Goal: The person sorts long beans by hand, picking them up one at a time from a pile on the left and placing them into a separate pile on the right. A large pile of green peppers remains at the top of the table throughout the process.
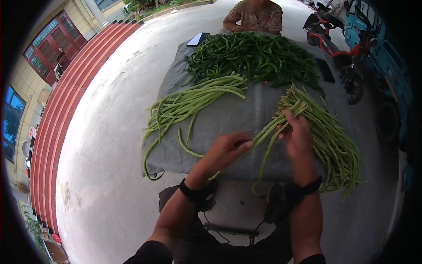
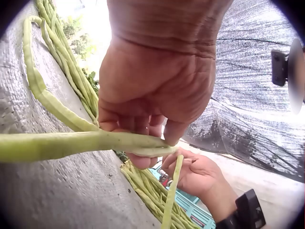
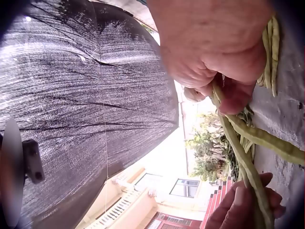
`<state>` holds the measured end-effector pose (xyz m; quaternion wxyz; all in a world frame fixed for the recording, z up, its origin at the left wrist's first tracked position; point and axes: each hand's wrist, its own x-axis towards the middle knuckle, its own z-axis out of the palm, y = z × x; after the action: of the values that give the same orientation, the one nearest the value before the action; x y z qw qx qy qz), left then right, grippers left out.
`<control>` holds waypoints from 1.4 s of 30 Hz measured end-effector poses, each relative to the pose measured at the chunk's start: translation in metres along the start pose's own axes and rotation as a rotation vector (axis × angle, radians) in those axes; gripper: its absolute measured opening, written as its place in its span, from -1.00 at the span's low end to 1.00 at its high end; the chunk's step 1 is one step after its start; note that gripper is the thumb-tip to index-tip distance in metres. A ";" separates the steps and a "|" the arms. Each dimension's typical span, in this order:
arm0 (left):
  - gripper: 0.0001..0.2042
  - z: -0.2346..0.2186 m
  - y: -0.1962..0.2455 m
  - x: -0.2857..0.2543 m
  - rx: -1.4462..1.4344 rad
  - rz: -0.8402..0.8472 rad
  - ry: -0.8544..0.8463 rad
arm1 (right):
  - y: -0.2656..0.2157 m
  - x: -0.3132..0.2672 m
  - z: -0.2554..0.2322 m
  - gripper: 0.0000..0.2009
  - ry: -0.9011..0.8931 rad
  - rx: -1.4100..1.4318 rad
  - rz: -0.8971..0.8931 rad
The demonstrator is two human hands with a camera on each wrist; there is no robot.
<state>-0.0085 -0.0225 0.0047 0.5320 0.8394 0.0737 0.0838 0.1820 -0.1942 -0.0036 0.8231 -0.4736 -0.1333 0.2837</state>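
Observation:
My left hand (image 1: pixel 225 151) pinches a few long green yardlong beans (image 1: pixel 263 133) between thumb and fingers, above the table's near edge. In the left wrist view the beans (image 2: pixel 71 144) run across under the curled fingers. The right hand (image 1: pixel 299 134) grips the other end of these beans, beside a big bundle of yardlong beans (image 1: pixel 336 152) that hangs over the table's right front. One bean dangles below the right hand. On the left side of the grey-covered table (image 1: pixel 250 108) lies a looser bundle of yardlong beans (image 1: pixel 189 103).
A wide heap of green peppers (image 1: pixel 250 57) covers the table's far part. A dark phone (image 1: pixel 324 70) lies at its right, and a light flat device (image 1: pixel 198 39) at its left. Across the table sits a person (image 1: pixel 259 17). A blue three-wheeler (image 1: pixel 380 57) stands at right.

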 end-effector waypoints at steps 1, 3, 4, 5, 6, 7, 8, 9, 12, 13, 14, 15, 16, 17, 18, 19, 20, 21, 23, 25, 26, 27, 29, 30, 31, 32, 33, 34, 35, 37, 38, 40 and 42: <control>-0.77 0.002 0.001 -0.001 0.002 -0.001 -0.016 | -0.002 0.001 -0.002 -0.81 0.009 0.003 -0.007; -0.79 0.006 0.002 -0.002 0.007 -0.002 -0.050 | -0.008 0.002 -0.007 -0.81 0.027 0.009 -0.022; -0.79 0.009 0.002 -0.002 -0.035 0.003 -0.063 | -0.012 0.003 -0.010 -0.80 0.039 -0.013 -0.021; -0.79 0.012 0.002 -0.002 -0.078 0.007 -0.076 | -0.015 0.004 -0.011 -0.80 0.047 -0.016 -0.031; -0.80 0.015 0.001 -0.004 -0.122 0.010 -0.087 | -0.018 0.004 -0.013 -0.81 0.055 -0.019 -0.039; -0.79 0.017 0.000 -0.005 -0.112 0.017 -0.079 | -0.020 0.004 -0.014 -0.81 0.063 -0.023 -0.046; -0.78 0.018 0.000 -0.005 -0.100 0.029 -0.070 | -0.021 0.004 -0.014 -0.81 0.076 -0.012 -0.045; -0.77 0.019 -0.001 -0.004 -0.090 0.043 -0.064 | -0.021 0.004 -0.015 -0.81 0.074 -0.020 -0.040; -0.76 0.025 -0.003 -0.004 -0.096 0.063 -0.040 | -0.024 0.004 -0.015 -0.81 0.059 -0.040 -0.036; -0.75 0.024 -0.002 -0.004 -0.068 0.053 -0.053 | -0.025 0.004 -0.014 -0.81 0.044 -0.043 -0.036; -0.75 0.025 0.000 -0.004 -0.042 0.043 -0.069 | -0.026 0.003 -0.014 -0.81 0.033 -0.047 -0.036; -0.75 0.026 0.001 -0.005 -0.018 0.034 -0.088 | -0.026 0.002 -0.013 -0.81 0.033 -0.043 -0.031; -0.73 0.028 0.000 -0.005 -0.037 0.035 -0.078 | -0.027 0.001 -0.011 -0.81 0.035 -0.042 -0.028; -0.72 0.030 -0.002 -0.006 -0.060 0.037 -0.067 | -0.028 0.001 -0.011 -0.80 0.038 -0.045 -0.026; -0.71 0.031 -0.002 -0.006 -0.082 0.039 -0.053 | -0.026 0.003 -0.013 -0.80 0.015 -0.035 -0.027; -0.70 0.031 -0.001 -0.006 -0.085 0.017 -0.058 | -0.026 0.004 -0.016 -0.80 -0.008 -0.036 -0.022; -0.69 0.030 0.002 -0.007 -0.086 -0.006 -0.063 | -0.027 0.005 -0.017 -0.80 -0.033 -0.036 -0.017; -0.68 0.030 0.004 -0.006 -0.084 -0.031 -0.066 | -0.028 0.004 -0.016 -0.80 -0.059 -0.033 -0.011; -0.65 0.035 0.001 -0.006 -0.185 -0.048 -0.016 | -0.031 0.002 -0.011 -0.80 -0.094 -0.056 -0.012; -0.63 0.038 0.000 -0.004 -0.288 -0.040 0.026 | -0.031 0.001 -0.008 -0.79 -0.133 -0.085 -0.002; -0.62 0.040 0.001 -0.002 -0.342 -0.023 0.043 | -0.030 -0.001 -0.005 -0.79 -0.140 -0.090 0.011; -0.60 0.041 0.003 0.000 -0.397 -0.005 0.062 | -0.029 -0.003 -0.001 -0.79 -0.147 -0.095 0.024; -0.59 0.042 0.014 0.001 -0.444 0.023 0.072 | -0.027 -0.006 0.006 -0.79 -0.184 -0.132 0.037; -0.58 0.043 0.019 0.002 -0.468 0.036 0.077 | -0.026 -0.007 0.008 -0.79 -0.213 -0.163 0.040; -0.58 0.045 0.020 0.003 -0.552 0.033 0.053 | -0.024 -0.008 0.010 -0.79 -0.241 -0.194 0.043; -0.59 0.048 0.021 0.004 -0.635 0.031 0.030 | -0.022 -0.008 0.009 -0.79 -0.281 -0.199 0.046; -0.59 0.050 0.022 0.004 -0.719 0.028 0.006 | -0.020 -0.008 0.010 -0.79 -0.286 -0.205 0.055; -0.60 0.052 0.024 0.004 -0.737 0.004 0.004 | -0.018 -0.008 0.011 -0.79 -0.292 -0.212 0.063; -0.61 0.054 0.027 0.004 -0.754 -0.020 0.001 | -0.017 -0.008 0.012 -0.79 -0.297 -0.218 0.071; -0.63 0.055 0.027 0.004 -0.780 -0.067 -0.017 | -0.019 -0.011 0.016 -0.79 -0.281 -0.225 0.066; -0.64 0.054 0.023 0.003 -0.790 -0.089 -0.033 | -0.020 -0.013 0.017 -0.79 -0.273 -0.228 0.063; -0.67 0.055 0.022 0.004 -0.777 -0.118 -0.032 | -0.021 -0.012 0.015 -0.79 -0.309 -0.249 0.075; -0.69 0.057 0.025 0.004 -0.733 -0.129 0.005 | -0.022 -0.012 0.014 -0.79 -0.334 -0.266 0.077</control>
<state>0.0089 -0.0824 0.0039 0.8012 0.5866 0.0926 0.0730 0.1731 -0.2005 0.0228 0.7084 -0.5291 -0.2859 0.3694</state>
